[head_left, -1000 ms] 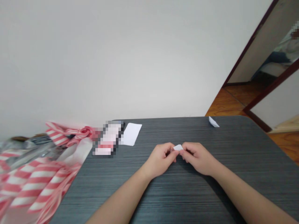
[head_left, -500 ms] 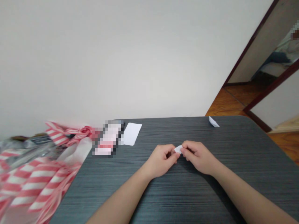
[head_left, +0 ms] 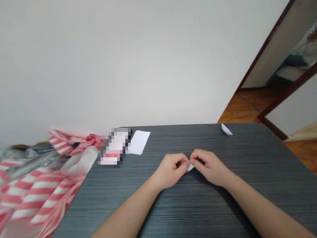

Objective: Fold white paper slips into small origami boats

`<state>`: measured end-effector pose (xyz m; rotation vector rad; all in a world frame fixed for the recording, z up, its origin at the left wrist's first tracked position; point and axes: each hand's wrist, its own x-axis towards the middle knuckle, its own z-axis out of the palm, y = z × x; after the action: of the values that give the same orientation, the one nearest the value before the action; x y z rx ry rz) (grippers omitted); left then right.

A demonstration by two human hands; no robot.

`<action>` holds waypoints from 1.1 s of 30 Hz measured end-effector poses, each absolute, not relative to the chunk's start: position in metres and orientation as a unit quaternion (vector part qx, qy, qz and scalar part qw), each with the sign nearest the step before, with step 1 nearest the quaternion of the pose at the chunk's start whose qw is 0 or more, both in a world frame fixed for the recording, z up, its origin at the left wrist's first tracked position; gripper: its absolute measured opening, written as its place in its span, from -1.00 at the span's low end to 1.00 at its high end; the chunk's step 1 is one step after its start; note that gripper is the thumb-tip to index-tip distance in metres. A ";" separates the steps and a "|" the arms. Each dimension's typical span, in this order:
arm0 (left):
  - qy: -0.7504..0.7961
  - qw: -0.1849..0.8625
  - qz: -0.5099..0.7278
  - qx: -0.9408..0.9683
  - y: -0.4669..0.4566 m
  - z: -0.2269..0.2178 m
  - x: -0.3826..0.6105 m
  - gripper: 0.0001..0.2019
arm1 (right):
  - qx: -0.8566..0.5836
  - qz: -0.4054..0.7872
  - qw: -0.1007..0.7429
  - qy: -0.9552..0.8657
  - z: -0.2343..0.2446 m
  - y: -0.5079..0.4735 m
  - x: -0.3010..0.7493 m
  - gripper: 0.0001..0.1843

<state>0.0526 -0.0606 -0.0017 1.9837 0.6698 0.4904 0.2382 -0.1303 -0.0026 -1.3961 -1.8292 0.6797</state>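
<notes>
A small piece of white paper (head_left: 190, 167) is pinched between my two hands, just above the dark table; most of it is hidden behind my fingers. My left hand (head_left: 173, 169) is closed, its thumb and forefinger gripping the paper from the left. From the right, my right hand (head_left: 209, 166) holds it in a like pinch. The fingertips of both hands meet or nearly meet at the paper's top.
The dark, streaked table (head_left: 188, 208) stands against a white wall. A white sheet (head_left: 140, 142) lies beside a pixelated, phone-like object (head_left: 115, 147) at back left. A folded white paper (head_left: 226, 129) sits at back right. Red-and-white striped cloth (head_left: 42, 191) is heaped at left.
My fingertips have come together over the paper. The paper now points down below them, where before it lay across the gap between my hands.
</notes>
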 end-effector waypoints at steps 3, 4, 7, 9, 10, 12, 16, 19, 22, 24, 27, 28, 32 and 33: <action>0.275 0.471 0.195 0.815 -0.061 -0.002 0.052 -0.77 | -0.532 0.265 0.360 -0.719 -0.003 -0.131 0.238 -0.84; 0.277 0.475 0.191 0.813 -0.061 -0.002 0.052 -0.78 | -0.531 0.264 0.360 -0.720 -0.003 -0.131 0.238 -0.83; 0.275 0.490 0.177 0.808 -0.060 -0.001 0.051 -0.79 | -0.530 0.263 0.360 -0.722 -0.003 -0.131 0.239 -0.83; 0.268 0.489 0.177 0.811 -0.060 0.000 0.051 -0.77 | -0.530 0.263 0.362 -0.720 -0.003 -0.132 0.239 -0.83; 0.264 0.485 0.181 0.814 -0.060 0.001 0.052 -0.76 | -0.530 0.263 0.364 -0.719 -0.002 -0.132 0.239 -0.82; 0.262 0.477 0.188 0.818 -0.060 0.001 0.052 -0.75 | -0.533 0.261 0.366 -0.716 -0.002 -0.132 0.239 -0.82; 0.271 0.477 0.190 0.814 -0.061 0.001 0.052 -0.74 | -0.538 0.256 0.368 -0.714 -0.003 -0.131 0.239 -0.82; 0.274 0.485 0.192 0.808 -0.061 0.001 0.052 -0.73 | -0.539 0.256 0.367 -0.714 -0.003 -0.132 0.239 -0.82; 0.273 0.490 0.194 0.805 -0.062 0.001 0.052 -0.73 | -0.541 0.259 0.365 -0.711 -0.002 -0.132 0.239 -0.82; 0.277 0.491 0.195 0.802 -0.062 0.001 0.052 -0.73 | -0.542 0.261 0.367 -0.710 -0.001 -0.132 0.238 -0.82; 0.288 0.491 0.199 0.798 -0.062 0.001 0.052 -0.74 | -0.542 0.260 0.371 -0.708 -0.001 -0.131 0.238 -0.82; 0.294 0.491 0.201 0.795 -0.062 0.001 0.052 -0.74 | -0.543 0.258 0.373 -0.707 -0.002 -0.131 0.239 -0.82; 0.324 0.520 0.223 0.759 -0.061 -0.003 0.052 -0.75 | -0.558 0.250 0.381 -0.694 -0.005 -0.132 0.240 -0.82; 0.328 0.535 0.231 0.743 -0.061 -0.005 0.053 -0.76 | -0.563 0.248 0.383 -0.689 -0.005 -0.132 0.240 -0.82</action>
<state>0.0527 -0.0611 -0.0053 1.7706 0.7809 0.5494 0.2403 -0.1320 -0.0052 -1.4344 -1.7574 0.6321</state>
